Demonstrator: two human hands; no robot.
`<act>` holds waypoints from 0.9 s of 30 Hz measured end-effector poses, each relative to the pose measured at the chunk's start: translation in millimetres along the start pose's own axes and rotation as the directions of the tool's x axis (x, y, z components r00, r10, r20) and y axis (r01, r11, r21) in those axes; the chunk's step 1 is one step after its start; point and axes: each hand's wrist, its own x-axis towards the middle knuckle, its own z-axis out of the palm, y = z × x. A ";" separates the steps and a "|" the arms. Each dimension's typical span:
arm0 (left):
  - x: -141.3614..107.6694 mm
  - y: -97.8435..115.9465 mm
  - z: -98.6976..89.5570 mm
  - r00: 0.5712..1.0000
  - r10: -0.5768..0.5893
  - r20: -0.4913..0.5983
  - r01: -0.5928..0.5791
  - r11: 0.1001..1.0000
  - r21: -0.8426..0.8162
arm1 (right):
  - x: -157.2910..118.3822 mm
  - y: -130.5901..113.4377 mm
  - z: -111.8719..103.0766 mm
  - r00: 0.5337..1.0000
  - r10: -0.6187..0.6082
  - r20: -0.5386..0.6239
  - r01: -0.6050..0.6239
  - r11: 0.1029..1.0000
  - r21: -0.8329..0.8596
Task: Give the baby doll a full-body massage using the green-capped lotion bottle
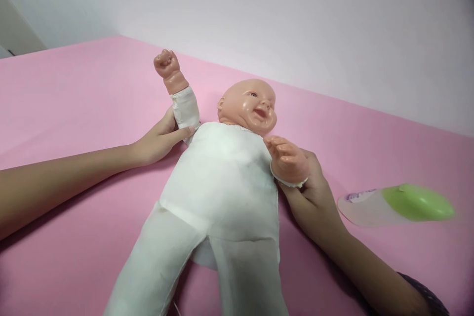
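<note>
On a pink padded surface (74,98), a baby doll (222,177) lies on its back, its feet toward the camera and its head toward a white wall (296,10). The doll has a glossy vinyl head (248,106) turned slightly aside and a white cloth body. The person's left hand (159,138) reaches in from the left side of the view and wraps around the doll's white cloth sleeve (185,108), close to the shoulder. Its grip is closed around the sleeve, with the thumb lying across the front and the fingers passing behind. Above the sleeve, the doll's vinyl fist (166,65) points up and away from the body. The right hand (309,190) comes from the lower right and cups the doll's other vinyl hand (287,159), its grip curled around the wrist at the white cuff. A dark patterned sleeve (424,296) shows on that forearm near the lower edge of the view. To the right, a translucent plastic container with a green end (396,205) lies blurred on the pink surface, well apart from the doll.
</note>
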 end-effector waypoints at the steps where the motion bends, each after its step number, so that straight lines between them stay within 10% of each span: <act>1: -0.1 -0.2 -0.1 1.000 -0.005 0.000 0.005 1.000 -0.003 | 0.1 -0.4 0.1 1.000 0.003 -0.004 -0.003 1.000 -0.001; 27: 3.3 -5.0 -1.5 0.999 0.034 0.027 -0.034 0.999 -0.015 | 2.0 -4.9 -0.9 0.999 0.004 0.043 -0.006 1.000 0.027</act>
